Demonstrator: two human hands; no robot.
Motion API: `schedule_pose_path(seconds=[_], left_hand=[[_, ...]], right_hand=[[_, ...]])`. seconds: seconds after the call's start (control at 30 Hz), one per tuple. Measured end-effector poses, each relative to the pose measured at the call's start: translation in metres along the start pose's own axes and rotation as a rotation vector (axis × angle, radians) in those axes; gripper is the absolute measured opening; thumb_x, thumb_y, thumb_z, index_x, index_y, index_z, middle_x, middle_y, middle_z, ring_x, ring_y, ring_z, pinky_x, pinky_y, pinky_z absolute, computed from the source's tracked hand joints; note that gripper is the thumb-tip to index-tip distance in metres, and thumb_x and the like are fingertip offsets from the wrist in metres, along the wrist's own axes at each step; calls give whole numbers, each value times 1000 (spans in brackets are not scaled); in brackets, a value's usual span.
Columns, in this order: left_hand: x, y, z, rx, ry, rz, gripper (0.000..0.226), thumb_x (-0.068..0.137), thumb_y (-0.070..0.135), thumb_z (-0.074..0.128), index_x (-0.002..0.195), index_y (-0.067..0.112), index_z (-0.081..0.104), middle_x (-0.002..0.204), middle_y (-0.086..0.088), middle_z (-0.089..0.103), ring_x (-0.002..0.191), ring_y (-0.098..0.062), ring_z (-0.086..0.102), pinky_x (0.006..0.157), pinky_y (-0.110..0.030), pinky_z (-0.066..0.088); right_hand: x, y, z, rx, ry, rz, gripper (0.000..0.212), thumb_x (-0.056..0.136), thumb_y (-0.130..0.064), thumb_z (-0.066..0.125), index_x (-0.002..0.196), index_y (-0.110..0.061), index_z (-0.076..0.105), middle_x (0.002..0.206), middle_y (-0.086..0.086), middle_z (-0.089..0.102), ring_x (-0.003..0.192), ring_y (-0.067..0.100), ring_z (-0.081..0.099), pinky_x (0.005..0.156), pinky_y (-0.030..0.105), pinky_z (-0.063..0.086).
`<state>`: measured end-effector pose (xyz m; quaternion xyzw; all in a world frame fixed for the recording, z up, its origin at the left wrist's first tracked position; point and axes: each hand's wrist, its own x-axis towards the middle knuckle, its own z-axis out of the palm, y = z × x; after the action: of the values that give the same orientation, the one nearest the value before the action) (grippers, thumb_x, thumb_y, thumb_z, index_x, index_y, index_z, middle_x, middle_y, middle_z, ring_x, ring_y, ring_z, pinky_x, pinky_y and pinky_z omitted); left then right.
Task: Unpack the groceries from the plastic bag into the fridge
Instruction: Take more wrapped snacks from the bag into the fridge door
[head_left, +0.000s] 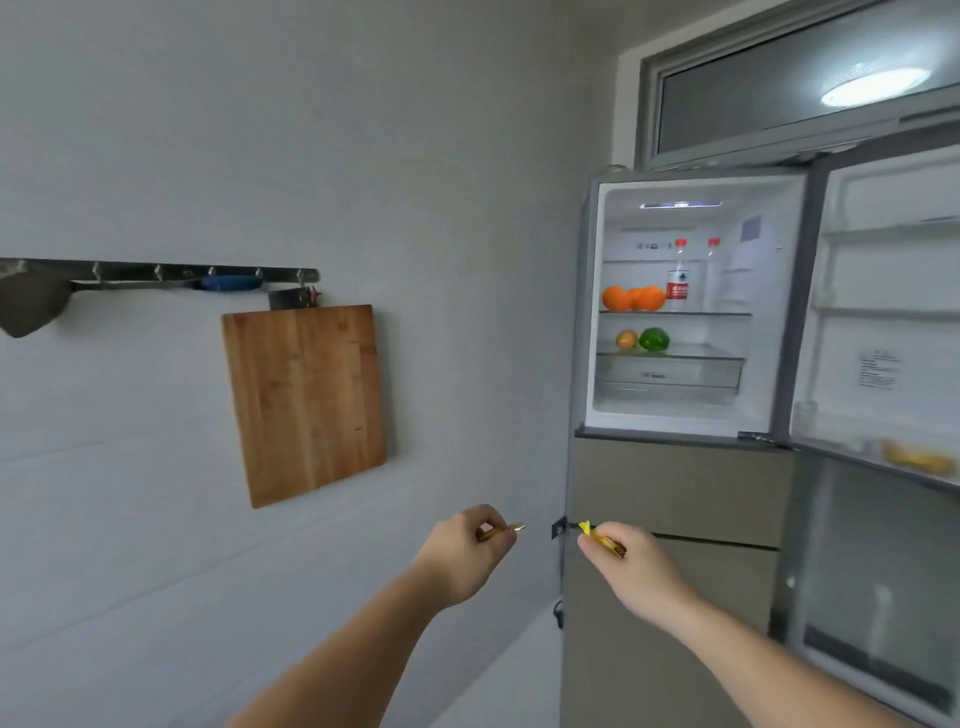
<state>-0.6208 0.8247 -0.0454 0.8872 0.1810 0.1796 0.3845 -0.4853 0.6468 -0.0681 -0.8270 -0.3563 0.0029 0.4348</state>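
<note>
Mid-unpacking, I'd say: both hands low centre, left hand (470, 540) fingers pinched on a small brown packet (503, 531), right hand (626, 558) pinched on a yellow packet (602, 538), each needing lifting right into the open fridge (675, 400); the bag is out of view.

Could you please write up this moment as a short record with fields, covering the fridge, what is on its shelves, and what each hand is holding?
fridge: upper door swung open to the right, interior lit
upper shelf: oranges on the left, two red-capped bottles beside them
lower shelf: onion next to green pepper
door bottom rack: a yellow item, too blurred to identify
left hand: pinches a small brown-gold packet
right hand: pinches a small yellow packet
wall: wooden cutting board hanging under a hook rail
</note>
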Motion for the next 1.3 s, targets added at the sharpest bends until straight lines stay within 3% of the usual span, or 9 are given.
schedule_pose_path(seconds=[0.13, 0.4, 0.53, 0.67, 0.83, 0.97, 1.3], left_hand=[[40, 28, 30, -2, -33, 40, 18, 94, 37, 54, 91, 20, 60, 63, 6, 48, 53, -11, 41, 46, -17, 33], [126, 70, 104, -63, -104, 123, 13, 93, 31, 54, 83, 25, 61, 56, 8, 44, 45, -7, 37, 44, -15, 32], [176, 86, 138, -134, -140, 173, 15, 93, 31, 55, 87, 20, 63, 59, 8, 46, 51, -10, 40, 45, -16, 35], [235, 89, 165, -177, -205, 233, 18, 92, 36, 57, 81, 23, 63, 54, 9, 45, 47, -10, 39, 45, -16, 34], [319, 83, 180, -183, -242, 333, 29, 93, 46, 54, 68, 30, 57, 49, 13, 44, 53, -12, 41, 57, -25, 35], [371, 87, 194, -219, -296, 415, 24, 95, 38, 52, 73, 28, 56, 56, 12, 47, 56, -11, 43, 58, -26, 37], [447, 126, 269, -175, -421, 488, 19, 96, 35, 52, 92, 17, 59, 66, 5, 48, 56, -10, 41, 48, -17, 35]], right_hand=[[18, 31, -30, 44, 9, 27, 42, 94, -34, 54, 59, -19, 35, 52, -8, 30, 53, 10, 27, 56, 31, 22], [47, 95, -110, 19, 183, 138, 43, 93, -37, 53, 63, -15, 33, 57, -5, 28, 55, 12, 29, 56, 32, 21], [72, 125, -133, -7, 297, 184, 43, 93, -34, 54, 62, -14, 32, 57, -5, 27, 55, 13, 28, 56, 32, 21], [111, 149, -141, -50, 386, 278, 41, 91, -39, 56, 73, -3, 52, 60, 0, 39, 60, 17, 39, 58, 32, 28], [163, 165, -151, -9, 475, 379, 46, 93, -41, 54, 85, 4, 57, 64, 5, 39, 57, 17, 38, 61, 30, 29], [197, 175, -159, -58, 539, 410, 46, 95, -37, 52, 85, 8, 58, 65, 4, 38, 59, 15, 36, 60, 30, 25], [244, 247, -200, 57, 613, 560, 43, 97, -35, 48, 108, 6, 59, 75, 8, 46, 66, 17, 43, 66, 31, 38]])
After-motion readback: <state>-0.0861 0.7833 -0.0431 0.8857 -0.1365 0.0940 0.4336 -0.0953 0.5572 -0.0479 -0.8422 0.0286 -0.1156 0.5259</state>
